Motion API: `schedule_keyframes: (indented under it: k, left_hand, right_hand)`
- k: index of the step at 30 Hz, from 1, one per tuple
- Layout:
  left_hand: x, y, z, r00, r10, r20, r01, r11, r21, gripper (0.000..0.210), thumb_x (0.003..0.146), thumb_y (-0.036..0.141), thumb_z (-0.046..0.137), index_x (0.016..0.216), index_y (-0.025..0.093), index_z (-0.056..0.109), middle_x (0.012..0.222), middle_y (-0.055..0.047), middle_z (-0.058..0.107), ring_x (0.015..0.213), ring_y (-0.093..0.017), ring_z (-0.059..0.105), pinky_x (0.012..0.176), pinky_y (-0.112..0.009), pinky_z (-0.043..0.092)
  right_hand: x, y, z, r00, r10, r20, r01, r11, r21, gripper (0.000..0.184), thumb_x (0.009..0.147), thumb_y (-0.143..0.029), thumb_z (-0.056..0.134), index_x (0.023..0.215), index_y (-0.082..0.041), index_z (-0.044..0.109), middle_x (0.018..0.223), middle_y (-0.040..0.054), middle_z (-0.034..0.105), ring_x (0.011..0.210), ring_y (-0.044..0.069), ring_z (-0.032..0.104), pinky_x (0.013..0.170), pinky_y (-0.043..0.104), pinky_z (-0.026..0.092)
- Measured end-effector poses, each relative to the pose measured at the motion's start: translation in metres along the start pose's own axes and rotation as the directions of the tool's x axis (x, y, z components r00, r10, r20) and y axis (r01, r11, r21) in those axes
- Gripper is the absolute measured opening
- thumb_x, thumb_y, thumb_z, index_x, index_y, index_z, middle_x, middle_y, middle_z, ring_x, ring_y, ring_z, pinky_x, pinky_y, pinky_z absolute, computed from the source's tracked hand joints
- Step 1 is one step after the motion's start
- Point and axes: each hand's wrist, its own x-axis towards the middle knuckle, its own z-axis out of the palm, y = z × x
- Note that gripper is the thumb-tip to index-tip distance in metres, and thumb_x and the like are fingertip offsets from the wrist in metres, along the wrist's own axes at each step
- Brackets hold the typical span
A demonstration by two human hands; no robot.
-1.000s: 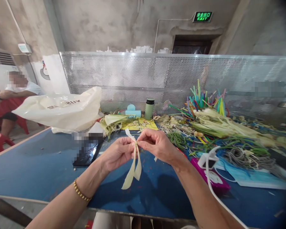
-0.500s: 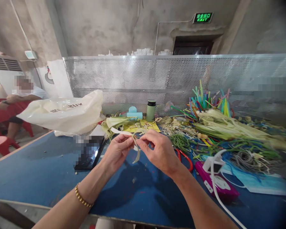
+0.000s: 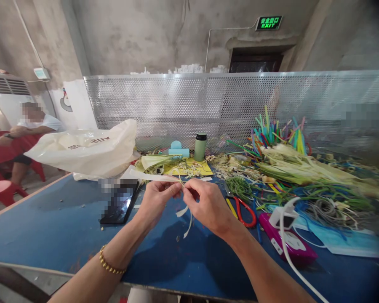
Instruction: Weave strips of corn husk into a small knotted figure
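Left of the red-handled scissors (image 3: 239, 211), my left hand (image 3: 159, 200) and right hand (image 3: 206, 203) pinch pale, ribbon-thin husk strips (image 3: 159, 177). Light, limp, tearable, I'd judge — best held where gathered.

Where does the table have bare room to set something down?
The blue table is barest at left, between white bag, black device and left forearm; another patch lies between that and the right forearm, under the pale strip. Back and right are crowded: husks, cords, mask, magenta box.

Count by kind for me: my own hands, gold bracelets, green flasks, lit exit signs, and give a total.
Left hand plus right hand, both holding pale strips: 2
Gold bracelets: 1
Green flasks: 1
Lit exit signs: 1
Total: 5
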Motion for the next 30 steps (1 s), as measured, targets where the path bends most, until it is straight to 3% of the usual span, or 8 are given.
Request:
schedule_keyframes:
  k: [7,15,21,26,30]
  left_hand:
    - [-0.002,0.004,0.004,0.998,0.028,-0.055,-0.026,0.999,0.039,0.013,0.076,0.026,0.072,0.077,0.013,0.070,0.073,-0.004,0.066,0.070,-0.014,0.059,0.068,-0.027,0.049]
    - [-0.007,0.005,0.007,0.989,0.096,-0.111,-0.080,0.987,0.142,0.014,0.076,0.027,0.070,0.073,0.014,0.069,0.072,-0.003,0.065,0.071,-0.014,0.057,0.065,-0.025,0.046]
    - [-0.011,0.007,0.011,0.984,0.103,-0.146,-0.087,0.989,0.117,0.012,0.076,0.026,0.070,0.073,0.015,0.068,0.074,-0.002,0.064,0.072,-0.014,0.056,0.068,-0.024,0.045]
    - [-0.007,0.007,0.010,0.987,0.025,-0.161,-0.037,0.997,-0.069,0.014,0.071,0.028,0.076,0.075,0.015,0.070,0.074,-0.002,0.065,0.072,-0.014,0.057,0.070,-0.024,0.045]
    - [-0.004,0.007,0.010,0.994,-0.045,-0.101,0.017,0.964,-0.266,0.017,0.071,0.027,0.076,0.080,0.014,0.071,0.075,-0.003,0.066,0.071,-0.014,0.058,0.073,-0.026,0.045]
  right_hand:
    - [-0.002,-0.004,-0.004,1.000,0.008,-0.028,-0.008,1.000,0.029,0.021,0.091,-0.022,0.049,0.071,-0.018,0.052,0.062,-0.0010,0.055,0.056,0.010,0.046,0.057,0.025,0.031]
    - [-0.005,-0.012,-0.004,0.996,-0.088,-0.027,0.089,0.996,0.023,0.020,0.092,-0.020,0.044,0.073,-0.019,0.048,0.064,-0.0016,0.050,0.057,0.010,0.044,0.058,0.025,0.032]
    - [-0.005,-0.015,-0.005,0.991,-0.132,0.015,0.132,0.991,0.003,0.019,0.093,-0.018,0.041,0.075,-0.019,0.048,0.069,0.0009,0.053,0.062,0.012,0.048,0.061,0.026,0.034]
    - [-0.003,-0.015,-0.013,0.988,-0.150,0.020,0.148,0.983,0.105,0.025,0.096,-0.025,0.043,0.073,-0.019,0.051,0.070,0.0012,0.054,0.064,0.012,0.048,0.063,0.025,0.036]
    - [0.003,-0.008,-0.020,0.987,0.000,-0.162,0.031,0.981,0.190,0.028,0.096,-0.031,0.047,0.072,-0.019,0.056,0.069,0.0011,0.052,0.062,0.012,0.045,0.059,0.025,0.037]
